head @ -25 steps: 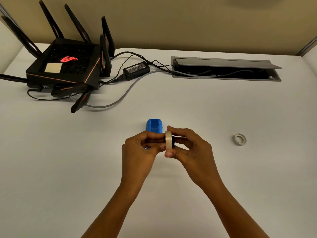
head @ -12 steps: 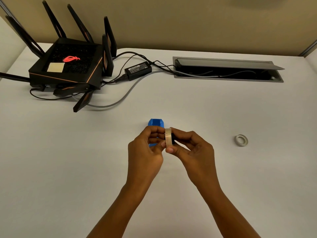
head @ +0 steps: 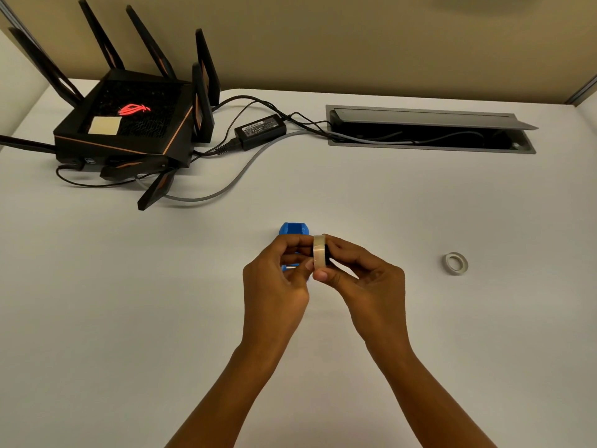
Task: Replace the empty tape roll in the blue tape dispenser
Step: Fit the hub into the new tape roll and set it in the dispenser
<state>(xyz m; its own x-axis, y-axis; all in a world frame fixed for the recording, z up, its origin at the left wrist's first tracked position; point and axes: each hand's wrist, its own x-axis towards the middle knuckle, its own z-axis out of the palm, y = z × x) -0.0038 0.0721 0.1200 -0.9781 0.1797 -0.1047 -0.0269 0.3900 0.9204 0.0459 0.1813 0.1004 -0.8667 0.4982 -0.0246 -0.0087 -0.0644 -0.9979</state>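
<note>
My right hand [head: 361, 273] pinches a full roll of clear tape [head: 319, 252] on its edge, with a black hub showing at the roll's right side. My left hand [head: 277, 276] has its fingertips at the roll's left face, picking at the tape. The blue tape dispenser [head: 294, 228] sits on the white table [head: 129, 318] just behind my left hand, mostly hidden by the fingers. An empty grey tape core [head: 455, 263] lies flat on the table to the right.
A black router with antennas [head: 129, 124] stands at the back left, with its power brick [head: 260, 130] and cables trailing into an open cable tray [head: 429, 130] at the back right.
My left hand has drawn in closer against the roll and both hands have shifted slightly up. The dispenser and the empty core have not moved.
</note>
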